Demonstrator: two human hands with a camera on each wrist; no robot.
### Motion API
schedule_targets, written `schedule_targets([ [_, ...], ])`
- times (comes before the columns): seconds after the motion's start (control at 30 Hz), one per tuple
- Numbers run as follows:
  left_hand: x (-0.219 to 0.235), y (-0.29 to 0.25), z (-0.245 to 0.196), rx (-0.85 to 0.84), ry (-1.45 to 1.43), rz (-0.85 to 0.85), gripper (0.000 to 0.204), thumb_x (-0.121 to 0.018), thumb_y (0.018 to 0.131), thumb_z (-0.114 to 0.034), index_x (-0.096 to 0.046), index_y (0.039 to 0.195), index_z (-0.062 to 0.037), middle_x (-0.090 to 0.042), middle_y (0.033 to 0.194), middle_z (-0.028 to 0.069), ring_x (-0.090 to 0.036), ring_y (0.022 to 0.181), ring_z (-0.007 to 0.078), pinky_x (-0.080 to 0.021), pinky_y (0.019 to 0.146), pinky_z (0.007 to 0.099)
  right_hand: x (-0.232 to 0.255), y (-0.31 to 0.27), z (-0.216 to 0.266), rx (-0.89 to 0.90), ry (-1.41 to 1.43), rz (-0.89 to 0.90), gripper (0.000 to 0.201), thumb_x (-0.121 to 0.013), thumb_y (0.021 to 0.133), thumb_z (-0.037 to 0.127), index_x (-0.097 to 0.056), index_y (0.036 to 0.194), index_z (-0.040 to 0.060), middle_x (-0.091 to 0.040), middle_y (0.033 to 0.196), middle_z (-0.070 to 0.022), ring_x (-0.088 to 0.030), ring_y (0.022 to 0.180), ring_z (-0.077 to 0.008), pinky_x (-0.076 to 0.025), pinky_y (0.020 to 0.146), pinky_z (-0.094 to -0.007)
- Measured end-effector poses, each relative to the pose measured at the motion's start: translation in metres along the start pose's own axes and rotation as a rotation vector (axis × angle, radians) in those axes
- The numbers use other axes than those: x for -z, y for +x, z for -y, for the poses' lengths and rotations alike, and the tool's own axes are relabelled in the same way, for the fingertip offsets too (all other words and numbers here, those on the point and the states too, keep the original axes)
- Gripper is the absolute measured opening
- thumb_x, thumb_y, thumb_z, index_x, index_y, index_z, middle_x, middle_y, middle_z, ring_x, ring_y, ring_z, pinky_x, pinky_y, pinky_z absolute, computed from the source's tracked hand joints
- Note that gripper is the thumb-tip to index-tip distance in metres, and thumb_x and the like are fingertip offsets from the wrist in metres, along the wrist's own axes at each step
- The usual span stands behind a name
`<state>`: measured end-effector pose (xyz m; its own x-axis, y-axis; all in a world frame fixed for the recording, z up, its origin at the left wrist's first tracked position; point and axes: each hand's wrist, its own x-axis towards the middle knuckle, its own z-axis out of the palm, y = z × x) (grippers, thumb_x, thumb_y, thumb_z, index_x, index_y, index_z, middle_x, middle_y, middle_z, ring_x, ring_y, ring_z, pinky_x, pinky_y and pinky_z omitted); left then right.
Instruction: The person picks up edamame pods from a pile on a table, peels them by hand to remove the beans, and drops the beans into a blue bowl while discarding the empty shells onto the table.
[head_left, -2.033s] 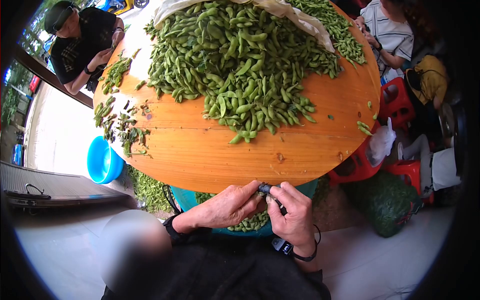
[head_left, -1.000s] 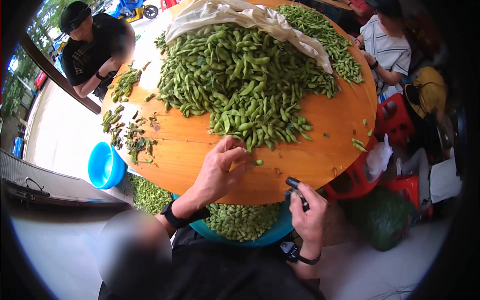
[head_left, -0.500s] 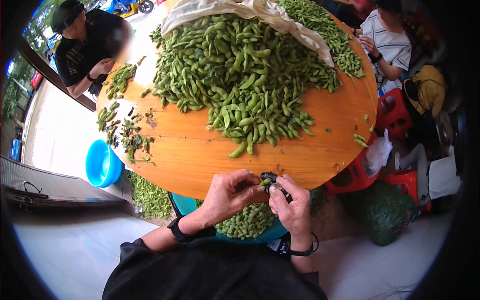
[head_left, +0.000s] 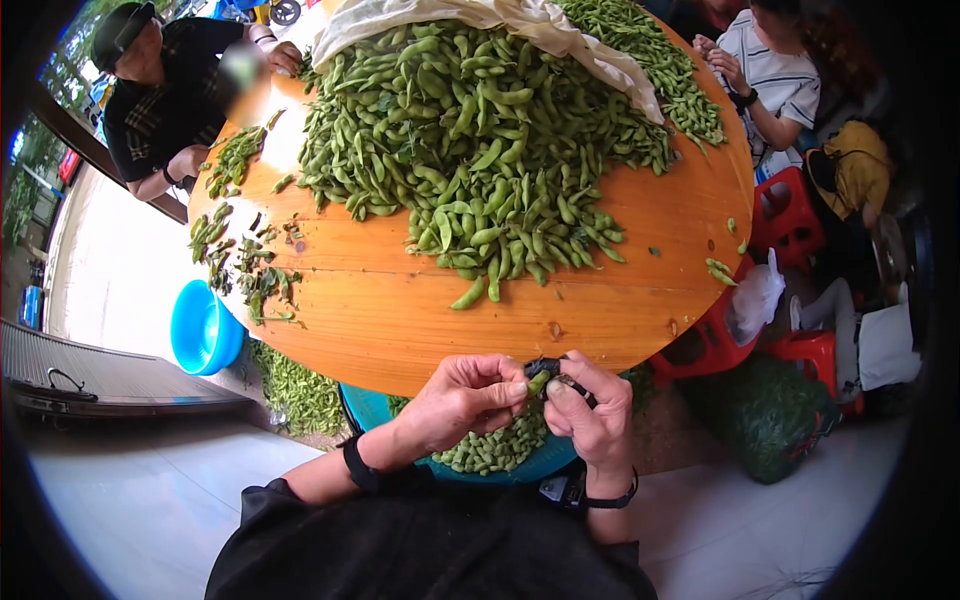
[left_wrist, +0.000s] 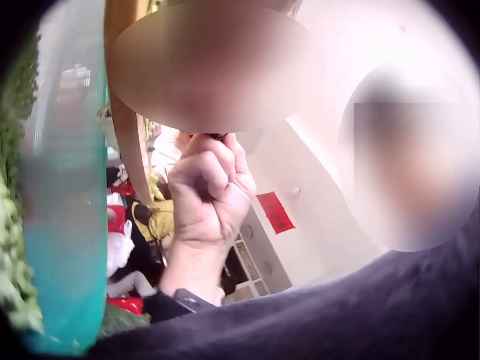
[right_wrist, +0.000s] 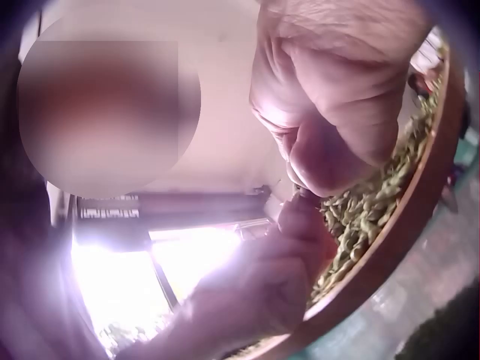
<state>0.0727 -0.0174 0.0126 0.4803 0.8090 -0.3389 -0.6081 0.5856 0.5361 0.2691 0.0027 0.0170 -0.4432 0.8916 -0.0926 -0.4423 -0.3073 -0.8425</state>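
In the head view my left hand (head_left: 465, 400) pinches a green soybean pod (head_left: 538, 383) between thumb and index finger. My right hand (head_left: 592, 415) meets it, its curled fingers and thumb closing on the pod's other end. Black material (head_left: 545, 366) covers the right fingertips around the pod; what exactly it is I cannot tell. Below the hands, a teal basin (head_left: 545, 462) contains shelled green beans (head_left: 495, 448). A large heap of soybean pods (head_left: 450, 130) covers much of the round wooden table (head_left: 400, 330) ahead. In the left wrist view, the left hand (left_wrist: 210, 191) has curled fingers.
Leaf scraps (head_left: 262, 285) and loose pods lie at the table's left. A blue basin (head_left: 207, 328) stands beyond that edge, near pods on the floor. Red stools (head_left: 710, 335) and a dark green sack (head_left: 765, 425) are at the right. Other people sit around the table.
My left hand went to the heap's front edge, then came back with a pod to the right hand above the basin. Since half a second ago both hands have stayed together, working the pod.
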Motion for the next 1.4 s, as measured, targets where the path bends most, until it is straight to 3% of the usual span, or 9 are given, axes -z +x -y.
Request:
schedule_targets([
  [0.07,-0.010,-0.001,0.000,-0.079,0.119,-0.150,0.005,-0.063,0.097,-0.010,-0.066,0.097,-0.0056,-0.060,0.075,-0.0002,-0.047,0.059,0.0062,-0.032,0.050,0.0209,-0.006,0.003,0.006,0.182,-0.536,-0.070,0.018,-0.061,0.091,-0.002,-0.065,0.108,-0.0062,-0.055,0.083,-0.0036,-0.052,0.058,-0.0081,-0.040,0.048,-0.0242],
  [0.17,-0.011,0.001,0.002,-0.050,0.024,-0.222,0.006,-0.063,0.096,-0.010,-0.067,0.098,-0.0058,-0.058,0.074,-0.0021,-0.045,0.060,0.0065,-0.032,0.051,0.0211,-0.006,0.002,0.004,0.265,-0.614,-0.059,0.015,-0.061,0.090,-0.002,-0.065,0.104,-0.0082,-0.051,0.081,-0.0040,-0.053,0.058,-0.0087,-0.041,0.049,-0.0241],
  [0.5,0.006,0.004,0.011,-0.001,-0.223,0.111,0.007,-0.064,0.096,-0.013,-0.064,0.096,-0.0060,-0.056,0.076,-0.0013,-0.046,0.060,0.0077,-0.032,0.051,0.0221,-0.004,0.004,-0.002,0.135,-0.212,0.015,0.011,-0.061,0.090,-0.003,-0.064,0.099,-0.0080,-0.051,0.082,-0.0040,-0.054,0.058,-0.0083,-0.039,0.048,-0.0228],
  [0.63,-0.019,0.004,0.004,-0.302,0.519,-0.236,0.012,-0.065,0.096,-0.012,-0.059,0.097,-0.0019,-0.052,0.075,0.0019,-0.053,0.060,0.0082,-0.040,0.051,0.0244,-0.009,-0.003,0.004,0.145,-0.607,-0.163,0.011,-0.063,0.089,-0.001,-0.064,0.098,-0.0072,-0.055,0.079,-0.0079,-0.058,0.058,-0.0144,-0.043,0.050,-0.0265],
  [0.7,-0.022,0.005,-0.004,-0.761,1.234,-0.493,0.020,-0.069,0.093,-0.015,-0.057,0.098,0.0002,-0.051,0.074,0.0038,-0.050,0.056,0.0078,-0.043,0.051,0.0261,-0.010,-0.003,0.005,0.309,-1.031,-0.199,0.013,-0.064,0.085,-0.002,-0.063,0.098,-0.0062,-0.058,0.082,-0.0128,-0.062,0.064,-0.0261,-0.048,0.056,-0.0319],
  [0.73,-0.014,0.003,-0.006,-0.706,1.265,-0.407,0.025,-0.071,0.092,-0.018,-0.055,0.097,0.0001,-0.051,0.072,0.0058,-0.048,0.055,0.0072,-0.042,0.050,0.0265,-0.012,-0.003,0.006,0.309,-1.031,-0.199,0.013,-0.064,0.085,-0.002,-0.063,0.098,-0.0062,-0.058,0.082,-0.0128,-0.062,0.064,-0.0261,-0.048,0.056,-0.0319],
  [0.83,-0.015,0.001,-0.004,-0.383,0.968,-0.271,0.023,-0.070,0.092,-0.013,-0.056,0.103,0.0010,-0.057,0.083,-0.0004,-0.052,0.065,0.0063,-0.047,0.059,0.0224,-0.023,0.000,0.003,0.400,-1.172,-0.179,0.019,-0.065,0.081,-0.004,-0.063,0.099,-0.0041,-0.059,0.083,-0.0155,-0.062,0.070,-0.0346,-0.051,0.061,-0.0371],
  [1.07,-0.012,0.008,0.009,-0.388,0.532,-0.208,0.010,-0.066,0.094,-0.005,-0.059,0.098,0.0008,-0.056,0.084,0.0000,-0.050,0.062,0.0047,-0.038,0.052,0.0203,-0.023,-0.002,-0.003,0.414,-1.197,-0.167,0.019,-0.065,0.080,-0.003,-0.062,0.099,-0.0020,-0.060,0.081,-0.0151,-0.064,0.071,-0.0350,-0.051,0.060,-0.0396],
  [1.4,-0.001,0.005,0.008,-0.311,0.369,-0.035,0.007,-0.060,0.097,-0.006,-0.059,0.095,0.0004,-0.051,0.086,0.0022,-0.048,0.061,0.0065,-0.037,0.052,0.0220,-0.004,-0.003,0.004,0.002,-0.591,-0.060,0.008,-0.065,0.084,-0.001,-0.062,0.091,-0.0050,-0.061,0.070,-0.0101,-0.061,0.055,-0.0158,-0.046,0.052,-0.0292],
])
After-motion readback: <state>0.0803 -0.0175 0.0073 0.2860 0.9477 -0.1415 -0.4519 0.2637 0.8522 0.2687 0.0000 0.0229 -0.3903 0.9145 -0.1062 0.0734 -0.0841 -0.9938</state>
